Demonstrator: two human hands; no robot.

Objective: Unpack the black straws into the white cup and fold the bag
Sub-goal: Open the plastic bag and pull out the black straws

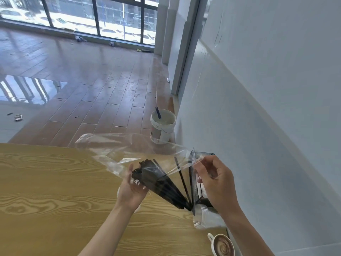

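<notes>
A wood-grain table [46,191] is carrying a stack of clear cups [204,218] lying sideways and a latte mug [222,245] near its right edge.

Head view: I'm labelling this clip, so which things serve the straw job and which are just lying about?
Job: straws, bag, left hand, right hand.
Lying about: coffee mug, clear cup stack, mesh holder, bucket.
</notes>
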